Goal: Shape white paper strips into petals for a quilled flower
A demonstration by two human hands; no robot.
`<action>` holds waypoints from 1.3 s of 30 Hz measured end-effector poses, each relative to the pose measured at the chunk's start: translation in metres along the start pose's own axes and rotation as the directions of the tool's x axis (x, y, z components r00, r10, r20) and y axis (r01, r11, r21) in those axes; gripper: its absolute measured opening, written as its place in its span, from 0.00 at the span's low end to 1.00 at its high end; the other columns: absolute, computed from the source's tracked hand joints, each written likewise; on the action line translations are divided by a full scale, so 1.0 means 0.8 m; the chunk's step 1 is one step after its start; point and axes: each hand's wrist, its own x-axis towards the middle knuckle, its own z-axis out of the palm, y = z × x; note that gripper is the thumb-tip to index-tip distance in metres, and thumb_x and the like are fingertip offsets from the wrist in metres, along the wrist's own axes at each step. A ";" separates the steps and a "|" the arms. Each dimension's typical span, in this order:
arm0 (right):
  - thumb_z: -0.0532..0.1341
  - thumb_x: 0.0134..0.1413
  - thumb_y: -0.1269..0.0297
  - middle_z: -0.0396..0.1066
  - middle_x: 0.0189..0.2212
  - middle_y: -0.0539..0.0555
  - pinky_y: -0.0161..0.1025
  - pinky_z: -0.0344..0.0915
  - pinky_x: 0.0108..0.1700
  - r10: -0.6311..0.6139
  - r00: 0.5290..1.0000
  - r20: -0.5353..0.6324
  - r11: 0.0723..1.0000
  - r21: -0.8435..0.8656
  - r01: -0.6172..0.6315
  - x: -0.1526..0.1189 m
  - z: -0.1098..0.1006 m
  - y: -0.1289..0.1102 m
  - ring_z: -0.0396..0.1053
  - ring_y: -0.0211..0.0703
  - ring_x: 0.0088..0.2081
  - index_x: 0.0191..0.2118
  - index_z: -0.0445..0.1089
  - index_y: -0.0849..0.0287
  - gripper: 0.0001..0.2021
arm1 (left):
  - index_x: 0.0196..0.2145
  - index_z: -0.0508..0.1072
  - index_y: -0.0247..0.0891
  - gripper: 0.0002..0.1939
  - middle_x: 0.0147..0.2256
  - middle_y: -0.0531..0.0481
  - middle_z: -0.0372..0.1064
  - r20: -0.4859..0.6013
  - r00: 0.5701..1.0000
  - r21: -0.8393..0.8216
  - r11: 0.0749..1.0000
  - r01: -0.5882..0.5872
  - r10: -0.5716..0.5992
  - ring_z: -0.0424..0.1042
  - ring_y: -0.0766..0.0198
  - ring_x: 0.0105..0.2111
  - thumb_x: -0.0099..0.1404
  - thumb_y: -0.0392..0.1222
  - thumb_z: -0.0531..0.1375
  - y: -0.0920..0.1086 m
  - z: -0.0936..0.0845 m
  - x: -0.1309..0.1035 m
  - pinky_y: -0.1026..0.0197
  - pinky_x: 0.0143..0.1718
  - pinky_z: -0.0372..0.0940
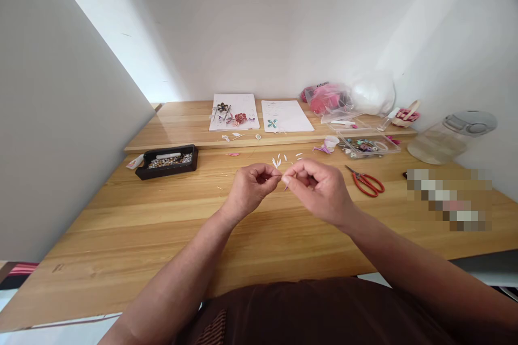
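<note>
Over the middle of the wooden table, my left hand (251,187) and my right hand (319,188) meet almost fingertip to fingertip. Both are closed in a pinch. Something thin, like a wire or thread, seems to run between the fingertips, too small to make out. A small purple piece (286,187) shows just under my right fingertips. Several white petal-shaped pieces (277,163) lie on the table right behind my hands. A pinkish piece (233,154) rests farther left.
A black tray of beads (167,161) stands at the left. Red-handled pliers (367,182), a clear compartment box (366,146), a small white cup (331,143) and a water jug (449,137) are at the right. Paper sheets (286,116) with ornaments lie on the raised shelf.
</note>
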 end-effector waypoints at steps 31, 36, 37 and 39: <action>0.64 0.57 0.63 0.65 0.22 0.47 0.36 0.54 0.26 0.130 0.986 0.100 0.973 0.179 -0.146 -0.009 0.021 0.043 0.56 0.35 0.24 0.29 0.70 0.58 0.08 | 0.31 0.75 0.35 0.13 0.27 0.49 0.74 -0.131 0.982 -0.155 0.982 0.112 -0.133 0.69 0.68 0.26 0.57 0.48 0.69 -0.031 -0.008 0.016 0.65 0.27 0.62; 0.63 0.59 0.58 0.66 0.23 0.47 0.35 0.55 0.26 0.221 0.955 0.200 0.887 0.366 -0.282 -0.010 0.036 0.061 0.58 0.33 0.23 0.29 0.69 0.58 0.11 | 0.30 0.75 0.34 0.13 0.28 0.50 0.74 -0.128 0.979 -0.239 0.963 0.124 -0.158 0.70 0.69 0.28 0.57 0.47 0.69 -0.033 -0.011 0.018 0.64 0.33 0.66; 0.63 0.59 0.57 0.67 0.23 0.47 0.35 0.54 0.24 0.252 0.940 0.228 0.857 0.399 -0.327 -0.010 0.039 0.065 0.57 0.32 0.21 0.30 0.69 0.58 0.11 | 0.30 0.75 0.34 0.13 0.28 0.49 0.74 -0.120 0.980 -0.250 0.960 0.126 -0.160 0.70 0.68 0.28 0.57 0.48 0.69 -0.033 -0.011 0.018 0.64 0.34 0.66; 0.64 0.58 0.55 0.67 0.22 0.47 0.34 0.52 0.22 0.304 0.913 0.272 0.801 0.445 -0.400 -0.009 0.043 0.072 0.55 0.31 0.19 0.30 0.68 0.58 0.12 | 0.31 0.75 0.34 0.14 0.29 0.49 0.75 -0.101 0.982 -0.261 0.957 0.126 -0.157 0.71 0.68 0.30 0.58 0.48 0.69 -0.035 -0.011 0.019 0.63 0.35 0.66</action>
